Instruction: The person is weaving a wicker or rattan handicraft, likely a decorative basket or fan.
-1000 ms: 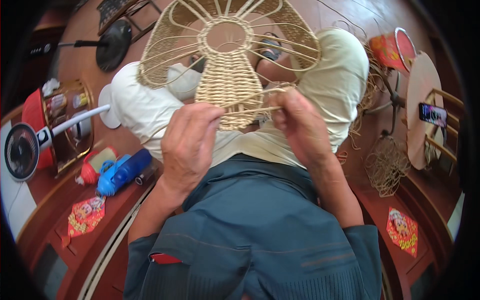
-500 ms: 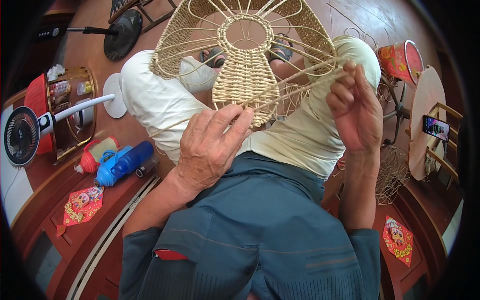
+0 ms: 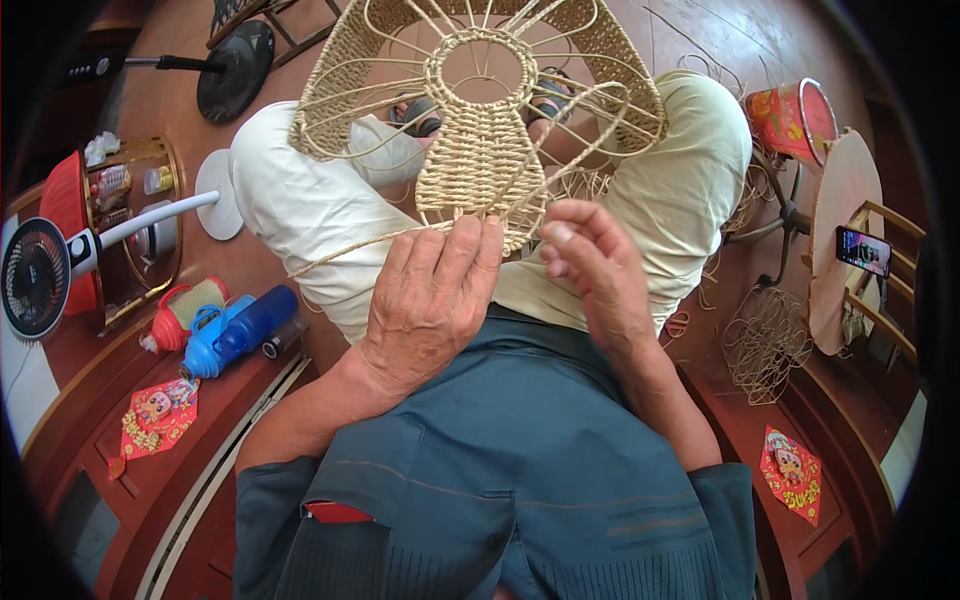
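Note:
A woven straw frame point(image 3: 635, 105), with a ring and radiating ribs, stands between my knees. Its narrow woven panel point(image 3: 478, 150) points toward me. My left hand point(image 3: 432, 295) presses its fingers together on a straw cord point(image 3: 340, 258) at the panel's lower edge, fingertips partly hiding what they grip. A loose length of cord loops up from there over the right-hand ribs. Just right of the panel edge, my right hand point(image 3: 595, 270) is loosely curled with fingers apart and nothing visible between them.
Left: a black fan point(image 3: 35, 275), a pedestal base point(image 3: 235, 80), blue bottles point(image 3: 250, 320), a rack point(image 3: 140, 165). Right: a red bucket point(image 3: 785, 120), a wooden board point(image 3: 835, 180) beside a phone point(image 3: 863, 250), tangled cord point(image 3: 760, 340). Sandalled feet lie under the frame.
My right hand pulled the cord out up-right, then came back down beside the panel and released it, leaving a loop. My left hand stayed at the panel's lower edge.

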Motion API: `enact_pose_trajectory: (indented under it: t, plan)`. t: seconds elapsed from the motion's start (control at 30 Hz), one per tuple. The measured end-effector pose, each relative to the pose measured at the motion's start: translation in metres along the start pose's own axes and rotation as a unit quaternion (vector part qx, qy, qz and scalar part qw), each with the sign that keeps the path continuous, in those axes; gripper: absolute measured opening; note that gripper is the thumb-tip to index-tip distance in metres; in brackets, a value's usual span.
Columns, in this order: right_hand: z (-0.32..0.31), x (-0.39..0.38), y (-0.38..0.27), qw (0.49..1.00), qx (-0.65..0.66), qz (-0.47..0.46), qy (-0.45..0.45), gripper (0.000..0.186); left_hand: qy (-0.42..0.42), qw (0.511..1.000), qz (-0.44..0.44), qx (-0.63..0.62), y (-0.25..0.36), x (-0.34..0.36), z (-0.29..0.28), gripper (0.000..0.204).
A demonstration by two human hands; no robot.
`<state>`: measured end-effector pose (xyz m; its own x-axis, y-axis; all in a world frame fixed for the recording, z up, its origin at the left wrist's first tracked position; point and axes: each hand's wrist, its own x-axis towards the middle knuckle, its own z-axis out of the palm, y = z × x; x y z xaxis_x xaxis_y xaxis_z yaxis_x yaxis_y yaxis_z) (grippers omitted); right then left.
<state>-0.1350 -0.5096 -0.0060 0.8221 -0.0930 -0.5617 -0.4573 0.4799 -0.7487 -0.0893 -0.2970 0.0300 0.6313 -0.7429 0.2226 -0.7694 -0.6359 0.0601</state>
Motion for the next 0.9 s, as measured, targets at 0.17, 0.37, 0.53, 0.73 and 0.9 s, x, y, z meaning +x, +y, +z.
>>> enact_pose_trajectory:
  t: [0.17, 0.37, 0.53, 0.73, 0.9]
  plan:
    - [0.008, 0.006, 0.006, 0.985, 0.112, 0.117, -0.065, 0.037, -0.014, 0.999, -0.022, 0.028, 0.008, 0.005, 0.001, 0.044]
    - [0.009, 0.015, 0.008, 0.984, 0.144, 0.092, -0.043, 0.034, -0.004, 0.999, -0.042, -0.015, 0.007, 0.003, 0.003, 0.044]
    - [0.015, 0.022, 0.011, 0.992, 0.119, 0.032, 0.01, 0.037, -0.01, 0.999, -0.048, -0.021, 0.007, 0.005, 0.003, 0.043]
    - [0.013, 0.021, 0.012, 0.986, 0.156, 0.054, -0.03, 0.04, -0.029, 0.999, -0.04, -0.01, 0.007, 0.007, 0.003, 0.041]
    - [0.017, 0.018, 0.015, 0.985, 0.123, 0.095, -0.081, 0.056, -0.056, 0.996, -0.048, -0.05, 0.006, 0.007, 0.0, 0.043]
